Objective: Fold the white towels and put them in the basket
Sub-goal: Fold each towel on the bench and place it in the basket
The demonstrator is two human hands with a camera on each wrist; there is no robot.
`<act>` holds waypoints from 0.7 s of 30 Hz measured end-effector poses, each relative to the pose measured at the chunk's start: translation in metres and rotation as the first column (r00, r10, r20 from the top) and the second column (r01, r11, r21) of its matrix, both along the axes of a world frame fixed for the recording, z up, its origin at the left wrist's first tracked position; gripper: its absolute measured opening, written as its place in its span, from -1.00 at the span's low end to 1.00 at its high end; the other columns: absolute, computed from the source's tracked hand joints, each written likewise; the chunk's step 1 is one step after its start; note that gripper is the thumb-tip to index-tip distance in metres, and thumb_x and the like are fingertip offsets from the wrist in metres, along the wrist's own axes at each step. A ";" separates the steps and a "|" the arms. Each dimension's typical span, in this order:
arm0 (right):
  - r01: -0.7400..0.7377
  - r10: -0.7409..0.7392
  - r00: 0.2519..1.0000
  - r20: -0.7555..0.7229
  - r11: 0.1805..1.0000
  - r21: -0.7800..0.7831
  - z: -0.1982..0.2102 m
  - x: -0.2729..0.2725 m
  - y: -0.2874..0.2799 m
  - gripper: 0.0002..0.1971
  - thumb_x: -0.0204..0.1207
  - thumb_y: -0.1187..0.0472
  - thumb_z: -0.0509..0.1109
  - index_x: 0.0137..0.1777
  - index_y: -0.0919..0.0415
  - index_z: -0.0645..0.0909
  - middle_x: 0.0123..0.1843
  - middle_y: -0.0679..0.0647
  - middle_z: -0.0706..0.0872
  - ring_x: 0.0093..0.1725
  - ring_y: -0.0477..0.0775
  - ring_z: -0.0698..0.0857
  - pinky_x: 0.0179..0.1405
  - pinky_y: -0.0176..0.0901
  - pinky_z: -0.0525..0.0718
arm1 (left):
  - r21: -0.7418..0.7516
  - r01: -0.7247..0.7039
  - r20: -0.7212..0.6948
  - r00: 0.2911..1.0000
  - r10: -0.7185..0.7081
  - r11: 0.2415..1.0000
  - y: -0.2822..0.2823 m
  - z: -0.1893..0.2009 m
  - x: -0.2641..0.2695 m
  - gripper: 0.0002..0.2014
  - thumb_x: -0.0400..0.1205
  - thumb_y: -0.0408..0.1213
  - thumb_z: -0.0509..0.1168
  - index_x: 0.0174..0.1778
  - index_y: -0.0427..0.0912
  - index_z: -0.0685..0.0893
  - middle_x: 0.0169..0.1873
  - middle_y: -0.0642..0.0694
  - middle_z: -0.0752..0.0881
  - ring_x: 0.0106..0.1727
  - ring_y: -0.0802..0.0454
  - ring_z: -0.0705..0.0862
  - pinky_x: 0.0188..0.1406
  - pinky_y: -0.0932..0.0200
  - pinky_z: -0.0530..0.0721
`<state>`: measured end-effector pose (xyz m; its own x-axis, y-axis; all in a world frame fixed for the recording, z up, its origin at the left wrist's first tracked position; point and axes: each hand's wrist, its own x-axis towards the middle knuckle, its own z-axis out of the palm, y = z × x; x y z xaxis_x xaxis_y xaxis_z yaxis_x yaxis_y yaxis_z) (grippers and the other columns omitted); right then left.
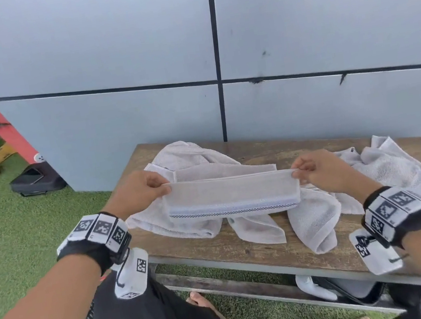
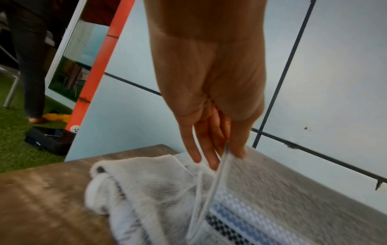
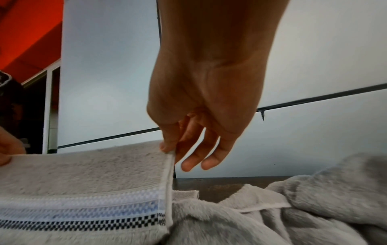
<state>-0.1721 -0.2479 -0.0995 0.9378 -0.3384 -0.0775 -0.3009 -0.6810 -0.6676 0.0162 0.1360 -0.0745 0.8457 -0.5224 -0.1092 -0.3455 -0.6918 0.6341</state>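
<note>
Corners pinched, a towel [image 1: 233, 197] hangs taut above the table [image 1: 263, 254].

Left hand [image 1: 137, 191] and right hand [image 1: 321, 169] each clamp thumb and fingers on a top corner; keeping edges level should give a square fold. No basket in view.

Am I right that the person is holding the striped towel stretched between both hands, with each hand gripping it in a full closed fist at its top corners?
Not quite: there are no fists. The left hand and right hand each pinch a top corner of the striped towel between thumb and fingertips, the other fingers hanging loose, as both wrist views show. It is indeed stretched between both hands.
</note>
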 end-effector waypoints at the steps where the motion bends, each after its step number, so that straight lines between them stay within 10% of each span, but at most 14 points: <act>1: 0.028 -0.029 1.000 -0.009 0.999 -0.030 -0.002 0.010 -0.002 -0.90 0.53 0.15 0.53 -0.20 -0.04 0.74 -0.16 -0.10 0.84 -0.05 -0.01 0.80 0.18 0.11 0.73 | 0.016 -0.016 0.016 1.000 0.016 1.000 -0.007 -0.002 0.008 -0.95 0.55 -0.14 0.52 -0.22 0.11 0.84 -0.32 0.34 0.81 -0.12 0.32 0.75 -0.02 0.20 0.62; 7: 0.137 -0.144 0.989 -0.030 0.976 -0.170 -0.018 0.063 -0.014 -0.94 0.52 0.19 0.52 -0.16 0.10 0.80 -0.22 -0.02 0.78 -0.06 0.02 0.72 0.04 -0.27 0.50 | 0.093 -0.136 0.113 0.986 0.125 0.986 -0.055 -0.020 0.052 -0.86 0.60 -0.26 0.47 -0.03 -0.24 0.86 -0.07 -0.10 0.85 0.01 -0.02 0.75 -0.08 0.28 0.49; 21: 0.162 -0.192 0.969 -0.154 0.969 -0.187 -0.079 0.127 -0.032 -0.84 0.48 0.14 0.53 -0.31 -0.08 0.70 -0.15 0.05 0.84 0.03 0.13 0.75 0.10 -0.10 0.70 | 0.136 -0.251 0.078 0.967 0.242 0.959 -0.087 -0.082 0.099 -0.97 0.48 -0.32 0.50 -0.26 -0.17 0.83 -0.24 -0.05 0.80 -0.08 -0.02 0.71 0.05 0.18 0.60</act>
